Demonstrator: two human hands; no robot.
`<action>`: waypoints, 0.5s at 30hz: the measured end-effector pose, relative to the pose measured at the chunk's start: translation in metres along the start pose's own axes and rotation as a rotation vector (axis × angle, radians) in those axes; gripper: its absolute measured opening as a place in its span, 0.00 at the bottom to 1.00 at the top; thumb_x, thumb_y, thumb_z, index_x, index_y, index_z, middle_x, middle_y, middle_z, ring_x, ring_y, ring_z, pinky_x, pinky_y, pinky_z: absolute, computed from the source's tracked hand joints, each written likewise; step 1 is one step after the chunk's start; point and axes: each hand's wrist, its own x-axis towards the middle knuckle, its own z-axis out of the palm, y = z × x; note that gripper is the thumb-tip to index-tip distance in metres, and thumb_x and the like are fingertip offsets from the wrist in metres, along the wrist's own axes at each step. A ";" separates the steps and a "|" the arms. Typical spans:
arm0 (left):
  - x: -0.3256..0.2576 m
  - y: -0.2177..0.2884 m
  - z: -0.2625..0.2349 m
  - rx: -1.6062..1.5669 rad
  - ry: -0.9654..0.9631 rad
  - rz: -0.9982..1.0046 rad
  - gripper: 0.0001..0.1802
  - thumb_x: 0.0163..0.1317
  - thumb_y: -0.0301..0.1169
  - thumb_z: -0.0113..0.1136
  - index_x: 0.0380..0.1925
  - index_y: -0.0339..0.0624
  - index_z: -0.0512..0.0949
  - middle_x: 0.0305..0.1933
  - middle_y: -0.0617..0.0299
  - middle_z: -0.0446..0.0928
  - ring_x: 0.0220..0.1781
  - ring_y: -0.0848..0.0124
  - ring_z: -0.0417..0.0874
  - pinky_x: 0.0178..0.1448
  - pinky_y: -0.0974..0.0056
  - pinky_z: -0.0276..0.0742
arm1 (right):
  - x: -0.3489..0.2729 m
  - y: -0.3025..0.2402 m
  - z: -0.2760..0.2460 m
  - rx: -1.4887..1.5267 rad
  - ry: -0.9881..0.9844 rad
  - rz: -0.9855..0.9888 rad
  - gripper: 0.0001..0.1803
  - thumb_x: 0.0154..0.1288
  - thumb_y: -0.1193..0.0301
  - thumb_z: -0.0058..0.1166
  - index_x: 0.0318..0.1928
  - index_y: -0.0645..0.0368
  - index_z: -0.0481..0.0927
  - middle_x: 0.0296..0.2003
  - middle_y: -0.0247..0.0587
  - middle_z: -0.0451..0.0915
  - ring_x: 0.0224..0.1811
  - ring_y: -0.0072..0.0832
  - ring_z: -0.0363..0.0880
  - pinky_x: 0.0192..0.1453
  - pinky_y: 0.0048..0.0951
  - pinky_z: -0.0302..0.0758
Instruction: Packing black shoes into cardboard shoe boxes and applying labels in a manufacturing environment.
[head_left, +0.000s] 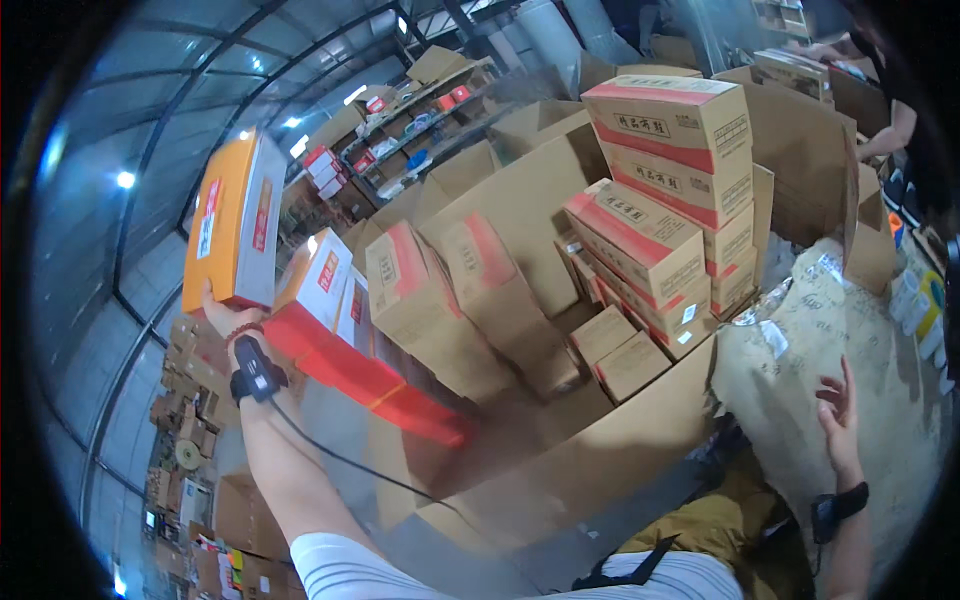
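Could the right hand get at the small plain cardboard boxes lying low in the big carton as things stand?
Probably yes. The right hand is open and holds nothing, and the small plain boxes lie uncovered behind the carton wall; only that wall and the crumpled sacking lie between.

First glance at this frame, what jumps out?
The orange box held high in the left hand, upper left, against the ribbed roof. Next, the big open cardboard bin in the middle, packed with tan boxes with red stripes stacked highest at its right. The right hand hangs open and empty at lower right, over a crumpled sack.
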 end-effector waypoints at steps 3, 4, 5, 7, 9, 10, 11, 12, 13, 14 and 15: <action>0.062 0.002 -0.042 0.597 0.283 -0.253 0.39 0.55 0.59 0.47 0.62 0.49 0.64 0.54 0.52 0.75 0.55 0.55 0.74 0.58 0.45 0.64 | -0.005 0.018 -0.007 -0.015 0.034 0.028 0.39 0.59 0.77 0.49 0.70 0.48 0.52 0.46 0.35 0.68 0.45 0.22 0.69 0.50 0.23 0.68; 0.081 -0.007 -0.052 0.770 0.344 -0.275 0.39 0.55 0.59 0.46 0.62 0.48 0.64 0.53 0.51 0.75 0.55 0.55 0.74 0.58 0.45 0.64 | -0.007 0.022 -0.012 -0.015 0.046 0.032 0.39 0.59 0.77 0.49 0.70 0.48 0.52 0.46 0.35 0.68 0.45 0.22 0.69 0.50 0.23 0.68; 0.095 -0.017 -0.056 0.872 0.363 -0.199 0.39 0.55 0.59 0.46 0.62 0.48 0.64 0.53 0.51 0.75 0.55 0.55 0.74 0.58 0.45 0.64 | -0.011 0.024 -0.014 -0.054 0.043 0.085 0.37 0.60 0.77 0.49 0.70 0.48 0.53 0.45 0.34 0.68 0.44 0.21 0.68 0.49 0.24 0.69; 0.111 -0.029 -0.067 1.067 0.407 0.001 0.39 0.55 0.59 0.46 0.62 0.48 0.64 0.53 0.50 0.75 0.54 0.54 0.74 0.58 0.45 0.64 | -0.015 0.027 -0.017 -0.100 0.026 0.142 0.36 0.60 0.77 0.48 0.69 0.48 0.55 0.44 0.33 0.68 0.43 0.20 0.68 0.48 0.24 0.69; 0.120 -0.039 -0.068 1.219 0.427 0.160 0.39 0.55 0.59 0.46 0.62 0.47 0.64 0.53 0.50 0.75 0.54 0.54 0.74 0.58 0.45 0.64 | -0.020 0.033 -0.022 -0.127 0.053 0.141 0.34 0.62 0.75 0.49 0.68 0.50 0.57 0.44 0.32 0.69 0.43 0.19 0.68 0.48 0.24 0.69; 0.123 -0.043 -0.071 1.273 0.438 0.219 0.39 0.55 0.59 0.45 0.62 0.47 0.64 0.53 0.49 0.75 0.54 0.54 0.74 0.58 0.45 0.64 | -0.019 0.039 -0.027 -0.134 0.049 0.148 0.34 0.62 0.75 0.49 0.68 0.50 0.57 0.44 0.32 0.69 0.43 0.19 0.68 0.48 0.24 0.69; 0.126 -0.046 -0.073 1.309 0.448 0.267 0.40 0.55 0.59 0.45 0.62 0.47 0.64 0.53 0.49 0.75 0.54 0.54 0.74 0.59 0.45 0.64 | -0.018 0.044 -0.032 -0.136 0.054 0.116 0.33 0.62 0.74 0.50 0.68 0.51 0.58 0.44 0.32 0.69 0.42 0.19 0.68 0.49 0.24 0.69; 0.128 -0.045 -0.075 1.335 0.457 0.306 0.40 0.55 0.59 0.45 0.62 0.46 0.64 0.53 0.49 0.75 0.54 0.54 0.74 0.59 0.45 0.64 | -0.017 0.047 -0.035 -0.138 0.058 0.083 0.32 0.63 0.72 0.51 0.67 0.51 0.59 0.43 0.32 0.68 0.42 0.19 0.68 0.49 0.23 0.69; 0.131 -0.041 -0.075 1.358 0.458 0.340 0.40 0.55 0.59 0.45 0.62 0.46 0.64 0.52 0.48 0.75 0.54 0.54 0.74 0.59 0.45 0.64 | -0.017 0.049 -0.037 -0.142 0.052 0.090 0.32 0.63 0.72 0.51 0.67 0.51 0.59 0.43 0.32 0.68 0.42 0.19 0.68 0.49 0.23 0.69; 0.132 -0.041 -0.076 1.395 0.481 0.371 0.40 0.55 0.59 0.45 0.62 0.46 0.64 0.52 0.48 0.75 0.54 0.53 0.74 0.59 0.46 0.64 | -0.017 0.050 -0.038 -0.147 0.057 0.109 0.31 0.63 0.71 0.51 0.67 0.51 0.60 0.43 0.32 0.68 0.42 0.19 0.68 0.49 0.23 0.69; 0.133 -0.039 -0.077 1.418 0.495 0.402 0.40 0.55 0.59 0.45 0.62 0.46 0.64 0.52 0.48 0.75 0.54 0.53 0.74 0.59 0.46 0.64 | -0.016 0.051 -0.039 -0.151 0.062 0.128 0.31 0.63 0.70 0.51 0.66 0.51 0.60 0.42 0.31 0.69 0.42 0.19 0.68 0.50 0.23 0.69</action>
